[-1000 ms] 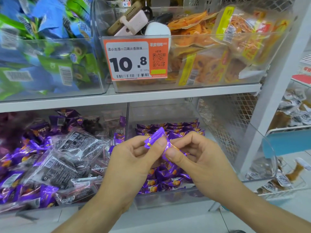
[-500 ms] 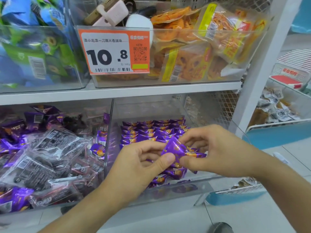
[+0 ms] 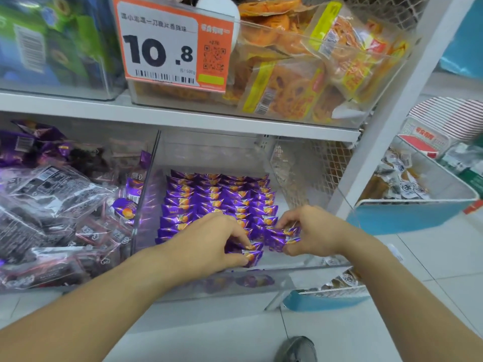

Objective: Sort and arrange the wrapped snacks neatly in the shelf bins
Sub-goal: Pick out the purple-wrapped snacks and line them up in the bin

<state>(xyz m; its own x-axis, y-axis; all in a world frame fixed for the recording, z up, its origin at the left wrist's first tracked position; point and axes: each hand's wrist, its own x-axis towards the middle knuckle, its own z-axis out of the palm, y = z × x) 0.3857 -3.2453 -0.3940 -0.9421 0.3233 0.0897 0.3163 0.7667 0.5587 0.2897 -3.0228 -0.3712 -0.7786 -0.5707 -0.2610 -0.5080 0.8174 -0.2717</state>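
Observation:
Rows of small purple wrapped snacks (image 3: 217, 197) lie in a clear bin (image 3: 261, 279) on the lower shelf. My left hand (image 3: 209, 241) reaches into the front of the bin and pinches a purple snack (image 3: 252, 254) between thumb and fingers. My right hand (image 3: 311, 232) grips another purple snack (image 3: 283, 237) just to the right of it, low over the front row. Both hands are inside the bin, close together.
The bin to the left holds a loose heap of clear dark packets (image 3: 52, 205) and stray purple snacks. The upper shelf carries a bin of orange packets (image 3: 300, 82) with an orange price tag (image 3: 172, 45). A white shelf post (image 3: 386, 121) stands right, blue-edged trays (image 3: 407, 215) beyond it.
Both hands have dropped from above the bin down into its front. The single snack held between them has given way to one snack in each hand. The camera has tilted closer and lower.

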